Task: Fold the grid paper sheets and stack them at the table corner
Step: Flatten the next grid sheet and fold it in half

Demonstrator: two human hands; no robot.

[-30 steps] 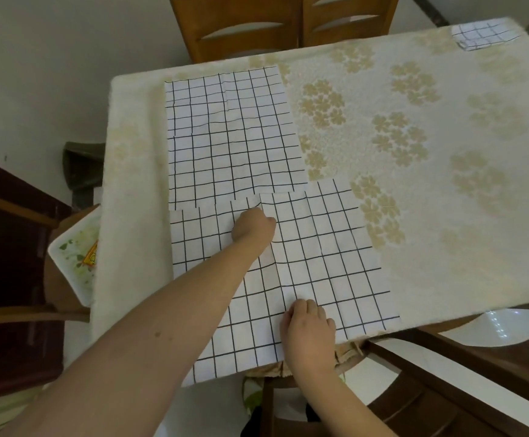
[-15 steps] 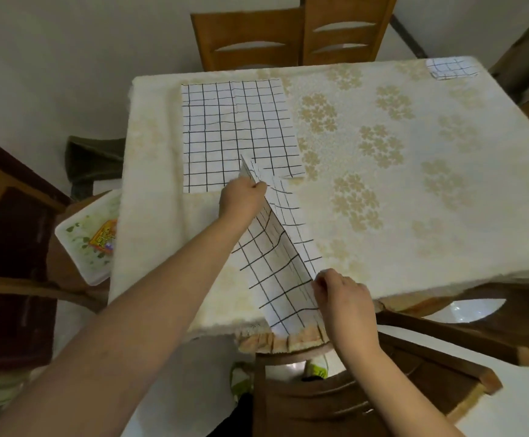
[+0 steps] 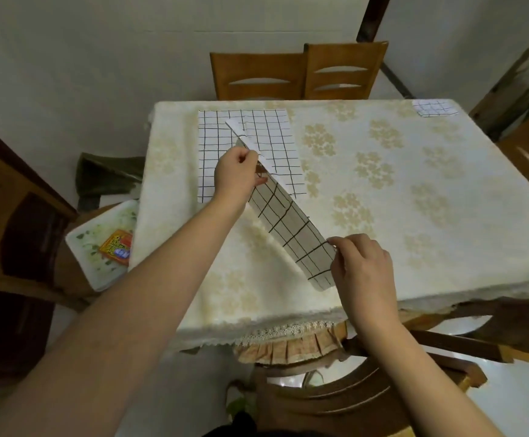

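1. A person stood at the near edge of a table (image 3: 477, 247) covered with a cream cloth printed with pale gold flowers, both bare forearms reaching out over it.
2. The left hand (image 3: 236, 175), at about eleven o'clock from the middle of the table, pinched the far end of a grid paper sheet (image 3: 291, 225), fingers and thumb curled round its upper edge.
3. The right hand (image 3: 362, 269), at roughly six o'clock near the table's front edge, gripped the near end of the same sheet with curled fingertips.
4. That sheet was lifted off the cloth and stood folded over on itself, running as a long narrow strip from the left hand down to the right hand, its gridded face turned towards the person.
5. A second grid sheet (image 3: 272, 134) lay flat on the cloth at eleven o'clock, behind the left hand, partly covered by the raised strip.
6. A small folded grid piece (image 3: 433, 107) sat at the far right corner of the table, at about one o'clock, well apart from both hands.
7. Two wooden chairs (image 3: 298, 74) stood side by side past the far edge at twelve o'clock.
8. At nine o'clock, beside the table, a white tray (image 3: 99, 250) with a green pattern held an orange packet (image 3: 116, 247).
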